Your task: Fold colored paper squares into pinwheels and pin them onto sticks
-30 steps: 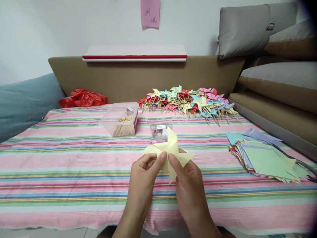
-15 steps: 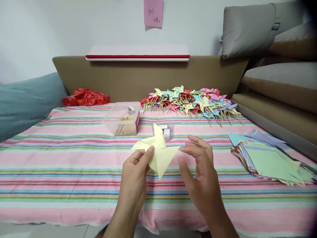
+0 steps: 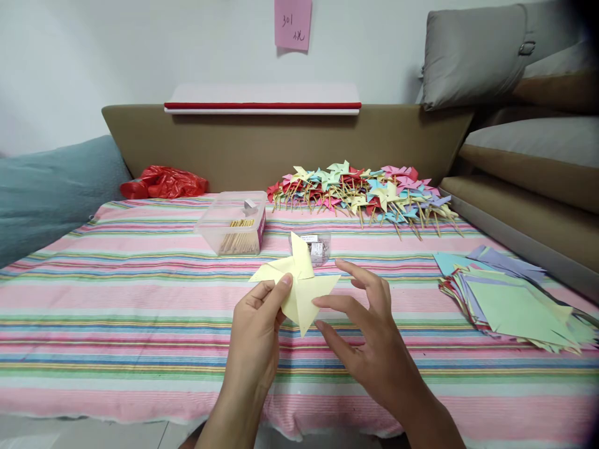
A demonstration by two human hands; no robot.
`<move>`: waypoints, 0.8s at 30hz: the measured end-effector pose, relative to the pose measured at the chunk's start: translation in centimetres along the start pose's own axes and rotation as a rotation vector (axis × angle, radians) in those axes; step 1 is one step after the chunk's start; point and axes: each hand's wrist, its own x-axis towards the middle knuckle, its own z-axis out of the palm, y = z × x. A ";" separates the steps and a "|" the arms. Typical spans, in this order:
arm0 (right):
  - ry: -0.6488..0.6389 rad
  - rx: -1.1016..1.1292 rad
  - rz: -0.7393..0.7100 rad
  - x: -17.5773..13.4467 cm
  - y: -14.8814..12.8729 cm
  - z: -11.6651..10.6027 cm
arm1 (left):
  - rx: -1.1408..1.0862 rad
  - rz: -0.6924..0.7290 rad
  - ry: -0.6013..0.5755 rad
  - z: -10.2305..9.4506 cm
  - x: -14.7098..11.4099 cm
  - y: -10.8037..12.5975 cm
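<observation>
A pale yellow paper pinwheel (image 3: 306,298) is pinched near its centre by my left hand (image 3: 259,318), thumb on the front. Some of its blades are folded inward, while the lower right part lies flat. My right hand (image 3: 367,324) is at the pinwheel's right side with fingers spread; its middle finger reaches the paper's right edge, and the thumb is close below. Just behind the pinwheel lies a small clear packet (image 3: 321,249) with a white label, partly covered by the paper. No stick shows on this pinwheel.
A clear plastic box (image 3: 229,215) of wooden sticks stands behind, left of the packet. Finished pinwheels (image 3: 369,193) on sticks are heaped at the back right. Coloured paper sheets (image 3: 505,299) lie stacked at right. A red plastic bag (image 3: 171,182) sits back left on the striped cloth (image 3: 116,299).
My right hand has shifted down and left from the pinwheel's right tip toward its lower right edge, with its fingers spreading. My left hand keeps its hold.
</observation>
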 end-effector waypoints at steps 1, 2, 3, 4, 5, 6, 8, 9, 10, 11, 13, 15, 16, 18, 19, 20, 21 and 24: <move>0.010 -0.005 -0.004 0.0 0.0 0.0 | -0.001 0.001 -0.003 0.0 0.0 0.0; 0.025 -0.007 -0.008 0.0 0.0 0.0 | -0.001 0.002 -0.006 0.0 0.0 0.0; 0.042 -0.006 -0.014 0.1 0.0 0.0 | -0.001 0.002 -0.008 0.1 0.0 0.1; 0.059 -0.003 -0.017 0.1 -0.1 0.0 | 0.002 0.002 -0.010 0.1 0.0 0.1; 0.073 0.002 -0.015 0.2 -0.1 0.0 | 0.007 0.003 -0.012 0.1 0.0 0.1; 0.084 0.009 -0.010 0.2 -0.2 0.0 | 0.018 0.004 -0.013 0.1 0.0 0.1; 0.095 0.026 0.012 0.2 -0.4 -0.1 | 0.055 0.011 -0.022 0.1 -0.1 0.0; 0.094 0.041 0.033 0.2 -0.5 -0.1 | 0.079 0.016 -0.029 0.0 -0.1 0.0; 0.091 0.063 0.065 0.2 -0.5 -0.1 | 0.106 0.024 -0.038 -0.1 -0.1 -0.1; 0.091 0.093 0.105 0.2 -0.6 -0.1 | 0.134 0.031 -0.051 -0.1 -0.1 -0.2; 0.104 0.172 0.203 0.3 -0.7 0.1 | 0.190 0.044 -0.087 -0.2 -0.2 -0.4; 0.133 0.255 0.306 0.3 -0.7 0.2 | 0.244 0.049 -0.124 -0.1 -0.3 -0.5; 0.149 0.292 0.356 0.4 -0.7 0.3 | 0.269 0.049 -0.136 0.0 -0.3 -0.5; 0.177 0.363 0.458 0.4 -0.6 0.4 | 0.307 0.052 -0.144 0.1 -0.5 -0.5; 0.194 0.397 0.508 0.4 -0.6 0.5 | 0.321 0.053 -0.143 0.2 -0.5 -0.5; 0.211 0.431 0.552 0.4 -0.6 0.6 | 0.331 0.055 -0.141 0.3 -0.6 -0.4; 0.224 0.462 0.588 0.4 -0.6 0.6 | 0.339 0.058 -0.140 0.3 -0.7 -0.4; 0.231 0.518 0.644 0.4 -0.6 0.7 | 0.357 0.062 -0.139 0.5 -0.9 -0.3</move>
